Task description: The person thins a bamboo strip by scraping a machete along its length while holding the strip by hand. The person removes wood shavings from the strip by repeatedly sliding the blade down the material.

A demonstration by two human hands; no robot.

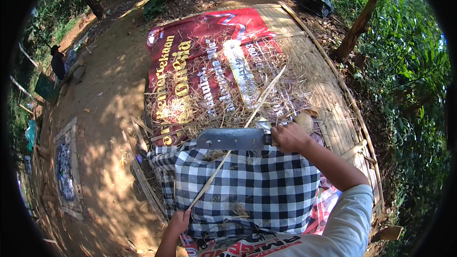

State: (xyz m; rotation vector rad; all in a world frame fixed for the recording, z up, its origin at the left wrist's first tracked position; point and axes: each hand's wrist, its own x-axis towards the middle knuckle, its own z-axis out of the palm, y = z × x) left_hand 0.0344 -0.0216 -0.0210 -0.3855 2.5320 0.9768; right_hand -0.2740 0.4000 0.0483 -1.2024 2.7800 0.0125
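My right hand [289, 138] is closed round the dark handle of a broad cleaver [231, 139], its wide grey blade pointing left above my lap. Under the blade runs a long, thin bamboo strip [209, 181], slanting from near my lap up over the shavings. At its near end, my left hand [180, 220] grips the strip with closed fingers. A black-and-white checked cloth [247, 176] covers my legs, with small clumps of shavings on it. Whether the blade touches the strip cannot be made out.
Curly shavings [214, 85] lie over a red printed banner [190, 28] on a bamboo platform [323, 85]. A roundish tan object [303, 122] sits beside my right hand. Split bamboo pieces [143, 181] lean at the left. Far left, another person [58, 62] sits.
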